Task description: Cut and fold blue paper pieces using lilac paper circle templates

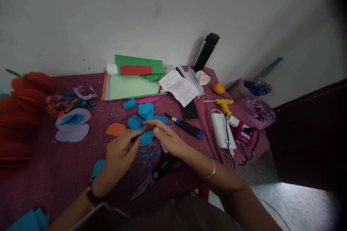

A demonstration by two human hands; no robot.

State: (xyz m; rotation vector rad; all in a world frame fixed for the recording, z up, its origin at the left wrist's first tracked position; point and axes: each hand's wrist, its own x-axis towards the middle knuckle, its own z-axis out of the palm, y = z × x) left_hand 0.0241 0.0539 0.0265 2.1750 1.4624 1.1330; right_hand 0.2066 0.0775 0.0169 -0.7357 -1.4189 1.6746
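Note:
Between both hands, over the middle of the table, is a small piece of blue paper (146,134). My left hand (121,151) pinches its left edge between thumb and fingers. My right hand (168,138) has its thumb and fingertips closed on the right side of the same piece. Just behind the hands lie more blue paper pieces (146,110), some curled or folded. Small blue scraps (148,154) are scattered below the fingers. Scissors (155,175) with black handles lie close to my body, blades partly spread. A utility knife (187,127) rests right of the hands.
Coloured paper sheets (130,86) and a handwritten note (180,88) lie at the back, beside a phone (191,110). To the right are a yellow glue gun (224,105), a white power bank (222,130) and a corded purple adapter (244,133). Orange paper pumpkins (24,115) fill the left.

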